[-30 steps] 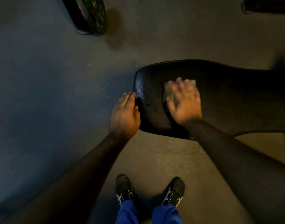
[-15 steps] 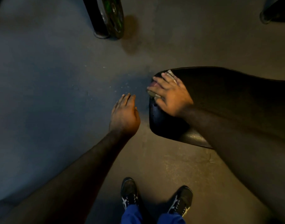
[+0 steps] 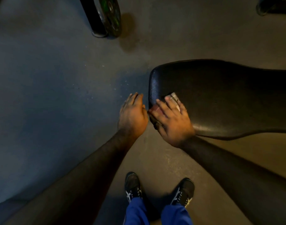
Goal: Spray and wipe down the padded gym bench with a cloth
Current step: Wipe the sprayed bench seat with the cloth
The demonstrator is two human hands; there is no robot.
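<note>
1. Since half a second ago, the right hand (image 3: 172, 122) has slid from the far tip of the bench (image 3: 228, 98) to its near corner, at about 3 o'clock from picture centre.
2. Meanwhile the left hand (image 3: 132, 116) has closed in; its thumb side now lies just beside the right hand's thumb.
3. Right-hand fingers (image 3: 170, 105) are spread flat, palm down, pressing the cloth (image 3: 174, 96) onto the black padding.
4. Only a pale corner of the cloth shows, poking out past the fingertips toward 1 o'clock from the hand; the rest is hidden beneath the palm.
5. Left-hand fingers (image 3: 134, 99) are held together and straight, pointing toward 12 o'clock, gripping nothing. Whether this hand touches the bench's rounded end I cannot tell; it lies just off it at 9 o'clock.
6. The bench runs from picture centre off toward 3 o'clock, its surface glossy near the rounded end.
7. At 12 o'clock a dark weight plate (image 3: 109, 15) with green markings stands on edge against a black post on the floor (image 3: 49, 86).
8. At 6 o'clock, two dark shoes (image 3: 133, 186) with white stripes and blue trouser legs (image 3: 135, 211) stand on the floor, well apart from the bench.
</note>
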